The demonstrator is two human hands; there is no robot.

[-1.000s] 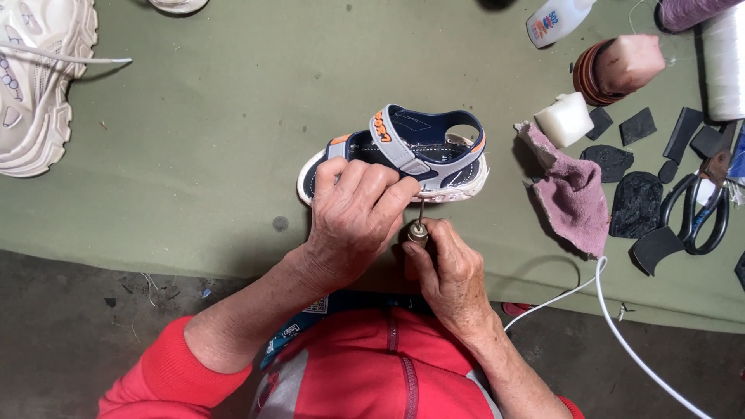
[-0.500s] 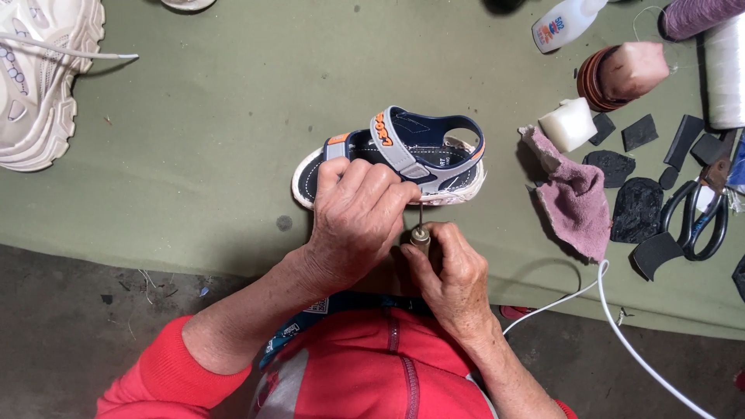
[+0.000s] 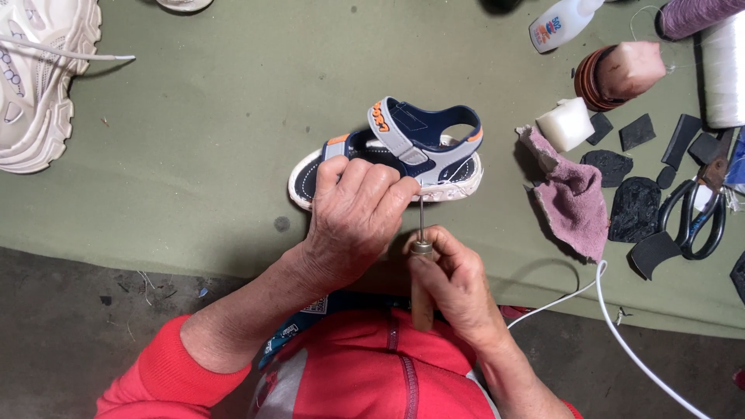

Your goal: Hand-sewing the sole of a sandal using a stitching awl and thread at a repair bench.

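The left hand (image 3: 353,217) has its grip closed over the near side of the sandal (image 3: 403,151), pinning it flat on the green tabletop (image 3: 217,140) close to the near edge. The right hand (image 3: 454,283), just beside that grip, is wrapped tight round the wooden handle of an awl (image 3: 421,268), whose thin needle runs up to the sandal's sole right by the left fingertips. Left of the grips the cloth lies open as far as a white sneaker (image 3: 43,77) at the far corner. Right of the awl grip a pink rag (image 3: 574,198) sits near, with black rubber scraps (image 3: 636,206) and scissors (image 3: 698,213) past it. A white cord (image 3: 621,334) trails off the near edge beside the right wrist. Beyond the sandal, well apart, lie a white bottle (image 3: 563,23), a white block (image 3: 569,124) and spools of thread (image 3: 725,74).
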